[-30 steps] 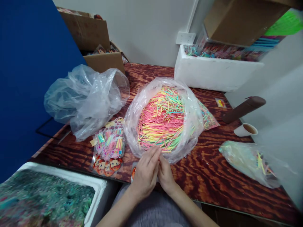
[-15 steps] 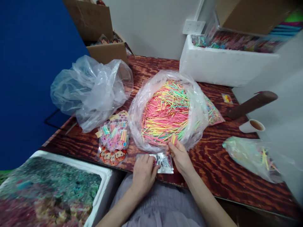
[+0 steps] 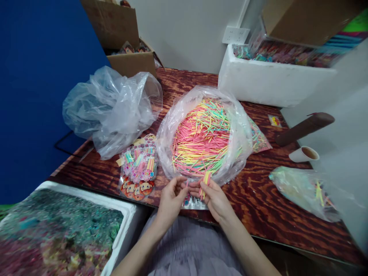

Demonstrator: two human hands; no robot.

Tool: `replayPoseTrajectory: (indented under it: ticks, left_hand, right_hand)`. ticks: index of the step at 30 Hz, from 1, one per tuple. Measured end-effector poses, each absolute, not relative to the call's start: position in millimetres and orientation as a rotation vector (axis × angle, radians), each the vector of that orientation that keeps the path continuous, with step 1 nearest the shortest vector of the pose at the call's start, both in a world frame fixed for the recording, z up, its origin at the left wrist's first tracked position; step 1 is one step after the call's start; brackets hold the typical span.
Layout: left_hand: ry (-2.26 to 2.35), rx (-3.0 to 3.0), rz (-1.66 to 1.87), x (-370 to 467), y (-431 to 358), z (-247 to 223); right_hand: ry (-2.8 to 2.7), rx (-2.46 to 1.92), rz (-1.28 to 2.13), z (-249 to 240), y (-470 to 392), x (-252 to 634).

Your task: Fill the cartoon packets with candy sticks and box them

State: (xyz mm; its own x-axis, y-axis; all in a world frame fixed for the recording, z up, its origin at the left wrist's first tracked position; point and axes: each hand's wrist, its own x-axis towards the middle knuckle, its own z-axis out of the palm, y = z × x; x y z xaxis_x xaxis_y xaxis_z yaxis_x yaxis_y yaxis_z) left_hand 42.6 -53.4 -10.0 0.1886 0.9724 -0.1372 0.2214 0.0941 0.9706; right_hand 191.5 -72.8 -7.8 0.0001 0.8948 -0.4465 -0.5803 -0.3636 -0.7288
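My right hand (image 3: 217, 197) grips a small bundle of pink and yellow sticks (image 3: 206, 180) between thumb and fingers. Close beside it, my left hand (image 3: 171, 198) is closed in a pinch, with a short pink stick (image 3: 187, 184) at its fingertips. Under both hands lies a shiny printed packet (image 3: 197, 204), partly covered. Just beyond them an open clear plastic bag (image 3: 165, 142) bulges with a heap of loose pink, yellow, green and blue sticks (image 3: 201, 138). Left of the hands, filled stick packets (image 3: 140, 165) lie piled over packaging with cartoon faces (image 3: 138, 189).
Crumpled clear plastic (image 3: 115, 107) lies at the left, before a cardboard box (image 3: 130, 63). A white foam box (image 3: 258, 78) stands at the back right. A paper cup of brown liquid (image 3: 301, 154) and a bag with sticks (image 3: 301, 188) sit right. Another foam box (image 3: 129, 212) is lower left.
My left hand has risen off the packet and now pinches beside the right hand. My right hand has drawn the stick bundle slightly nearer and turned it.
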Motion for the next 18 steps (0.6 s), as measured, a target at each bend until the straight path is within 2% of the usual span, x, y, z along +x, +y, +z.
replayPoseTrajectory:
  ticks: [2,6,10,12,15,18]
  left_hand:
    - [1.214,1.292,0.965,50,-47,-4]
    - [1.318,1.583,1.041,58,-40,1]
    - [1.355,1.716,1.064,50,-43,-2]
    - [1.328,1.811,1.022,45,-48,-5]
    - [1.287,2.022,0.891,42,-56,-13]
    - [1.281,2.199,0.772,44,-61,-25]
  right_hand:
    - [-0.378,-1.042,1.681,-6,-75,182]
    - [-0.386,-0.969,1.748,-1,-77,171]
    - [-0.643,-1.184,1.674,-4,-67,193]
    - [-0.939,-1.457,1.365,-7,-55,211]
    - [-1.447,-1.871,0.699,-10,-35,227]
    - [-1.76,-2.182,0.404,-13,-19,225]
